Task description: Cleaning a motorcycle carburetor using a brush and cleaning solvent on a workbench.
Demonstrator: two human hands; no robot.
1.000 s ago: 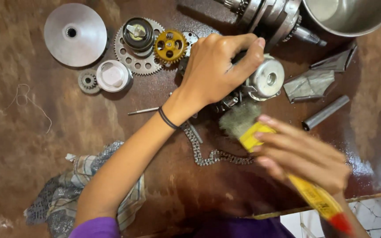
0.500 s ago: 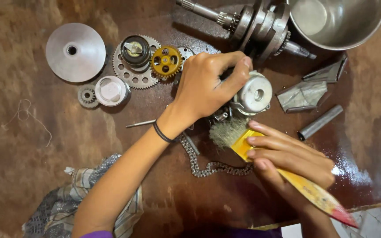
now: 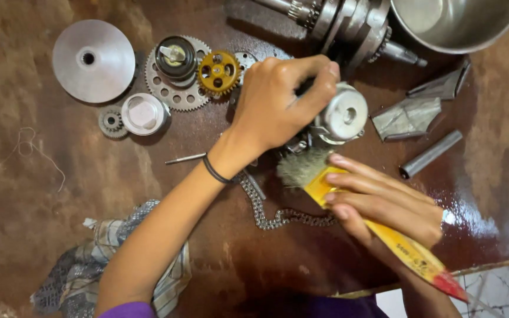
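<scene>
Checked rag (image 3: 98, 268), lower left, partly under the forearm. Grey metal disc (image 3: 93, 60); small pinion (image 3: 112, 121); silver cap (image 3: 142, 113); toothed sprocket (image 3: 175, 94) carrying a dark cylinder; yellow gear (image 3: 219, 73). Thin rod (image 3: 187, 158). Left hand (image 3: 278, 103), fingers clamped over a silver engine part (image 3: 343, 115), its near side hidden. Chain (image 3: 278, 215), partly covered by the wrist. Right hand (image 3: 384, 200), fingers closed on a yellow-handled brush (image 3: 325, 179), bristles touching the part. Steel bowl (image 3: 455, 20), cut off at top.
</scene>
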